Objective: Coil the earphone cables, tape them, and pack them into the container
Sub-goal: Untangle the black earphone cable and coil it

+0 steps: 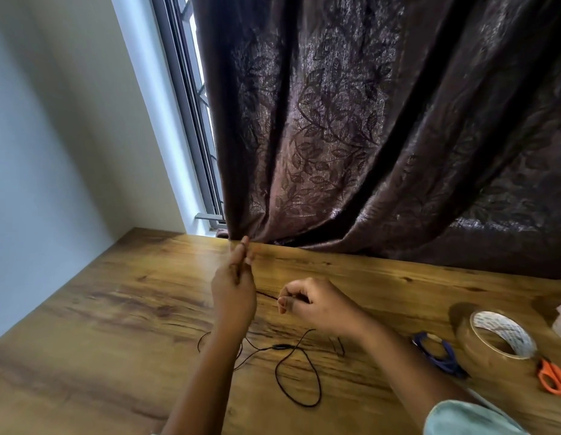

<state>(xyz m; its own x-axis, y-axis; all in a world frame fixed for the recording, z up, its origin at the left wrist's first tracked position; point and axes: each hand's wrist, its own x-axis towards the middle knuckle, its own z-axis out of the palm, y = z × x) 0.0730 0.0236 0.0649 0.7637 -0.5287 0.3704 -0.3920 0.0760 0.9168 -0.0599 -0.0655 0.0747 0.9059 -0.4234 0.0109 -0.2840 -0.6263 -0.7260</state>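
The left hand (233, 287) stands upright above the wooden table (116, 324), its fingers straight and pressed together, tips pointing at the hem of the brown leaf-patterned curtain (335, 136). A dark line runs up between those fingers. It looks like the black earphone cable (298, 372) threaded through them, though motion blur makes this uncertain. The right hand (310, 301) sits just beside the left, curled, pinching the cable between thumb and forefinger. A short taut stretch of cable bridges the two hands. The rest of it lies slack on the table below and between the forearms, in one large loop and a smaller one by the left wrist, with an inline pod between them. Farther right lie a blurred blue object (436, 353), a tape roll (492, 337) and orange scissors (554, 379).
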